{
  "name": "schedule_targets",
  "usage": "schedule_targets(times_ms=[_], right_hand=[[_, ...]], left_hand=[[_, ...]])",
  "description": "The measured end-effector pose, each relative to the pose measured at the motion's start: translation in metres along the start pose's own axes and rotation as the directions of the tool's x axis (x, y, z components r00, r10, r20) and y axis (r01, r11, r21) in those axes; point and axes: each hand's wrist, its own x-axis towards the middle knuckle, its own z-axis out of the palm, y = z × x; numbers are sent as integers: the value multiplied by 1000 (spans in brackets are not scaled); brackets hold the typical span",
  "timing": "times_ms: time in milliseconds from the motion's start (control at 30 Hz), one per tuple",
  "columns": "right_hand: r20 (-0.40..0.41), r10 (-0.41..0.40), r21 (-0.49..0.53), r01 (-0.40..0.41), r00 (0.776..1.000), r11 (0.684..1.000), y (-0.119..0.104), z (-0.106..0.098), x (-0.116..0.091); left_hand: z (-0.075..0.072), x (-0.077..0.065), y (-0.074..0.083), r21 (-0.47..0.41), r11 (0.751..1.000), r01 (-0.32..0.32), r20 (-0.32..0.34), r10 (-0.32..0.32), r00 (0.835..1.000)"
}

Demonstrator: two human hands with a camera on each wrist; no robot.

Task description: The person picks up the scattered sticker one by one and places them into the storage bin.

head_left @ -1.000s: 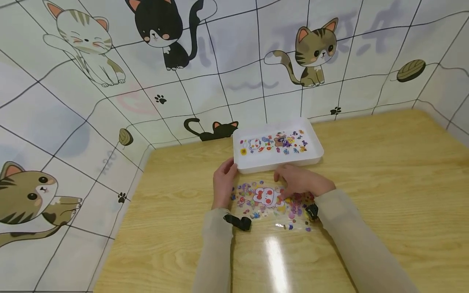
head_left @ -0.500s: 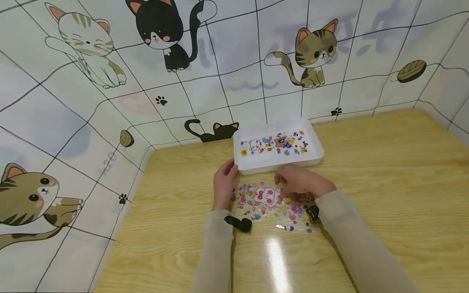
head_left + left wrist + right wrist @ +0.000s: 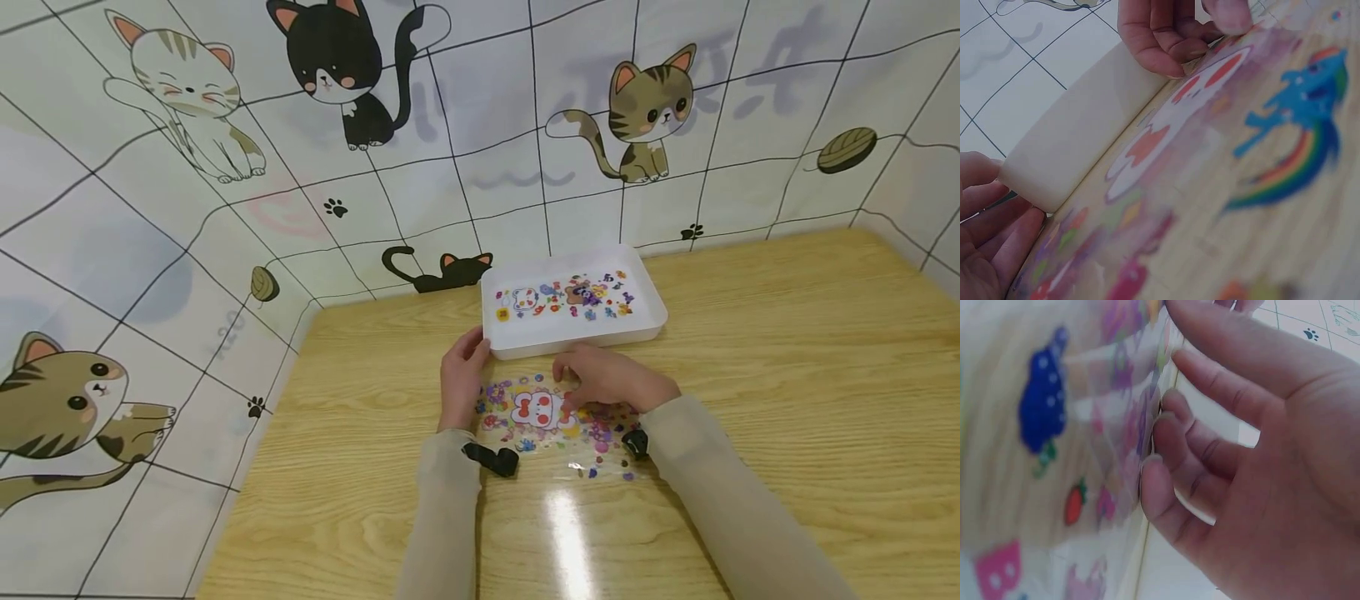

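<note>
Clear sticker sheets with small colourful pictures and a white rabbit lie on the table, and several layers seem to overlap. My left hand is at their left edge. Its fingers touch the front left corner of a white tray, as the left wrist view also shows. Over the right half of the sheets is my right hand, its thumb near the rabbit. In the right wrist view, curved fingertips rest along a sheet's far edge; whether they pinch it is unclear.
Stickers with small figures lie in the tray, which stands towards the wall printed with cartoon cats. Black wrist straps sit at both cuffs. Light reflects off the wooden table in front of the sheets.
My right hand has shifted slightly left, and the rabbit sheet has slid left with it. The left hand stays by the tray corner. The head view has moved a little.
</note>
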Motion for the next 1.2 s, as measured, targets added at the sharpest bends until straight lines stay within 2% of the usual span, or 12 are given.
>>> schedule_targets(times_ms=[200, 400, 567, 833, 1067, 1200], right_hand=[[8, 33, 66, -33, 999, 997, 4, -6, -6], [82, 99, 64, -105, 992, 992, 16, -19, -20], [102, 142, 66, -150, 984, 987, 23, -21, -25], [87, 131, 38, -134, 988, 990, 22, -22, -22], [86, 108, 40, -111, 990, 993, 23, -21, -21], [74, 92, 37, -95, 993, 995, 22, -20, -19]], left_hand=[[-1, -1, 1, -8, 1000, 3, 3, -3, 1000], [-1, -4, -1, -9, 1000, 25, 5, -25, 1000], [0, -3, -1, -13, 999, 45, 8, -45, 999], [0, 1, 1, -19, 1000, 25, 13, -25, 1000], [0, 0, 1, -28, 999, 40, 14, -40, 999], [1, -1, 3, -38, 999, 27, 15, -27, 1000]])
